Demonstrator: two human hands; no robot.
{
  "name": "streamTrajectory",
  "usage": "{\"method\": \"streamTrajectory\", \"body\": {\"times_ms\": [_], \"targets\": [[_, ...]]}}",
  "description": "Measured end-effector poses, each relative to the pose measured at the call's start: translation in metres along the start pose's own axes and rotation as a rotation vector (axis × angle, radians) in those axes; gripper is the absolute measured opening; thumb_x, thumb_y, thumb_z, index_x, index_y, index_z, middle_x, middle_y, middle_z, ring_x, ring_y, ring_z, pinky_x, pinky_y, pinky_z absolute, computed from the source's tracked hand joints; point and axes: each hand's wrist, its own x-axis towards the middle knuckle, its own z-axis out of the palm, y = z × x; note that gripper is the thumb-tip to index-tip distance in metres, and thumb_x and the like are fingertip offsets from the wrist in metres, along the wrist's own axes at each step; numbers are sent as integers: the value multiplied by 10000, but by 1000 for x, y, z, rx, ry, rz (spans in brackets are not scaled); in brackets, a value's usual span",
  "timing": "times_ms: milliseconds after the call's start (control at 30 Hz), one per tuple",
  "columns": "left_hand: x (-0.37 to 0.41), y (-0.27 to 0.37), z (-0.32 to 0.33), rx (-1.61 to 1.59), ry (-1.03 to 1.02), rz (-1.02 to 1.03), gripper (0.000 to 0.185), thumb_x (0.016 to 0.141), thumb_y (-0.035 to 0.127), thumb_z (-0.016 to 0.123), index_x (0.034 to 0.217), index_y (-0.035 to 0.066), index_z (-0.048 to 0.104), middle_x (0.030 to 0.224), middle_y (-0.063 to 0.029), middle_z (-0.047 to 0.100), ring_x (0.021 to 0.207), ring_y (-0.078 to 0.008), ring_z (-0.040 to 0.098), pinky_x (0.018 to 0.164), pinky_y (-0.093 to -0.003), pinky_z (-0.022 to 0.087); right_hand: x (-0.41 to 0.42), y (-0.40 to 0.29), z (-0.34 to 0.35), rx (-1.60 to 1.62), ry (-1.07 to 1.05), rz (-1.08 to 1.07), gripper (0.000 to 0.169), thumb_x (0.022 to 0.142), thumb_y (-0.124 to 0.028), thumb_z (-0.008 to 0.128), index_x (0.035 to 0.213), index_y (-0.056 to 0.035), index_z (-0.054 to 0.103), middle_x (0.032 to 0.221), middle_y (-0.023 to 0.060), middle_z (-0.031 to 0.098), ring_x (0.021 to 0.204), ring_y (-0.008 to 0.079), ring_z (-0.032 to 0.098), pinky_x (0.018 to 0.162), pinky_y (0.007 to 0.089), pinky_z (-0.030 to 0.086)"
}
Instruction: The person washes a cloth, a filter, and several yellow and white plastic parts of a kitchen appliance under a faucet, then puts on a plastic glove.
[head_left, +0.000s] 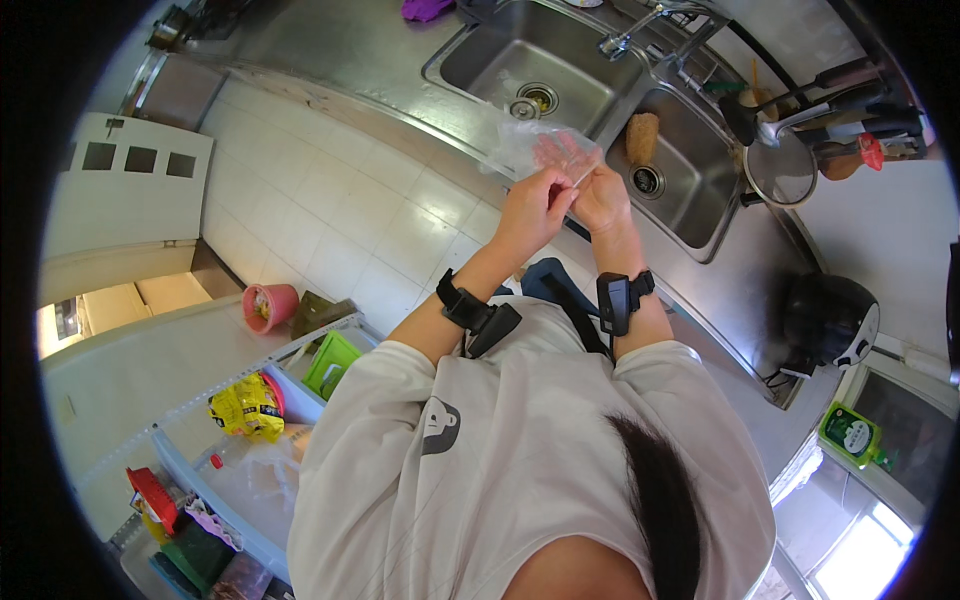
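A thin clear plastic glove or bag covers the fingers of my right hand, which show through it spread apart. The palm and wrist of that hand are bare. My left hand pinches the plastic's edge between thumb and fingers, close beside the right palm. Both hands are over the front edge of a stainless steel sink counter. Beyond them lies the left sink basin, with a metal drain strainer beside its drain. A tan loofah or sponge rests in the right basin.
A chrome faucet reaches over the basins. Ladles and a round strainer hang at right, above a black air-fryer-like appliance. Behind me on the left stand a pink bin and a blue-edged storage container holding packages.
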Motion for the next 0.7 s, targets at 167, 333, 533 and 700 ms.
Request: {"method": "streamTrajectory", "body": {"times_ms": [167,333,533,700], "targets": [[7,14,12,0,29,107,99,784,67,611,829,11,541,651,-92,576,553,-164,553,532,-270,446,-3,10,5,-414,-36,-330,460,936,-334,332,1242,4,388,1289,192,401,1157,306,428,996,414,326],[7,12,17,44,17,112,108,782,82,611,809,13,533,662,-125,577,563,-227,566,530,-300,449,2,-6,6,-625,228,-109,461,880,-342,499,1176,-2,402,1278,227,394,1140,335,438,964,425,362],[8,21,7,82,-26,178,116,783,100,614,786,14,535,660,-138,584,565,-251,574,525,-314,448,10,-8,11,-379,3,27,545,806,-449,588,1083,-2,447,1130,184,474,1055,358,471,942,448,379],[10,38,0,-21,-28,48,112,784,91,610,774,15,530,663,-139,586,572,-276,571,531,-330,441,29,6,22,-216,181,-305,645,772,-507,602,1188,-44,435,1195,165,453,1115,331,419,950,488,350]]}}
